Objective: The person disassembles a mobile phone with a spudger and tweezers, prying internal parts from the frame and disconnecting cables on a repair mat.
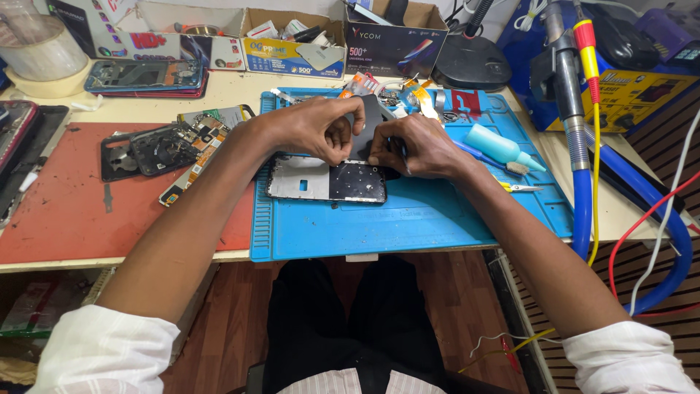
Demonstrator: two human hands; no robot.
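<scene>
A: Item, centre of frame?
B: Phone frame (326, 180), flat on the blue mat (408, 219). Thin, light, stiff, likely fragile; best taken by its long edges.
A: Hands?
B: Left hand (315, 129) and right hand (415, 146) both pinched narrow on a dark panel (372, 120) tilted up above the frame.
A: Nearby?
B: Teal bottle (502, 146), right.

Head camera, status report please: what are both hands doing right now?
Left hand and right hand pinch a dark flat part. Opened phone frame beneath, on blue mat. Nothing in the way.
</scene>
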